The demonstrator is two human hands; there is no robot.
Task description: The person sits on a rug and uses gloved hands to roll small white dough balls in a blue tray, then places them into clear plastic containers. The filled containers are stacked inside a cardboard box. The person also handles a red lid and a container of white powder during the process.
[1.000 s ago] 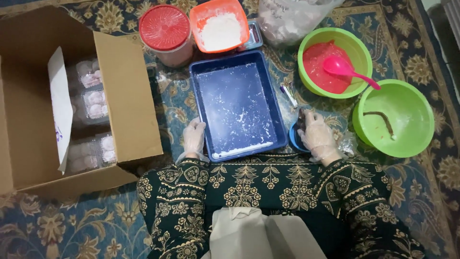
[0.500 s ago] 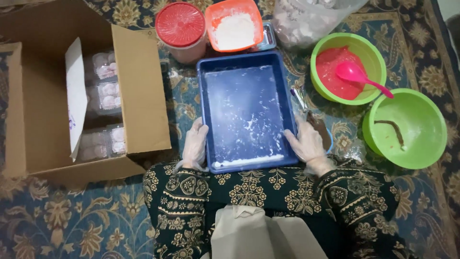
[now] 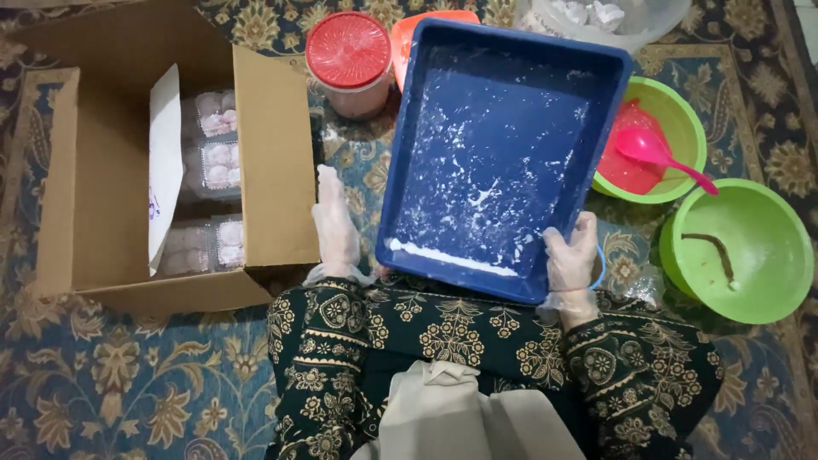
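Observation:
A blue rectangular tray [image 3: 477,128], dusted with white powder, is lifted and tilted toward me, with a line of powder gathered along its near edge. My right hand [image 3: 569,260], in a thin clear glove, grips the tray's near right corner. Also gloved, my left hand [image 3: 335,223] lies flat with its fingers stretched out, just left of the tray and apart from it, beside the cardboard box [image 3: 274,162].
The open cardboard box holds clear packs of pale round sweets [image 3: 213,153] and a white sheet. A red-lidded jar [image 3: 349,53] and an orange container [image 3: 411,34] stand behind. At right are a green bowl [image 3: 682,102] with red paste and a pink spoon [image 3: 652,152], and another green bowl [image 3: 750,255].
The tray has come up off the carpet and tilted toward me. My left hand has let go of its near left corner and moved out to the left. My right hand keeps hold.

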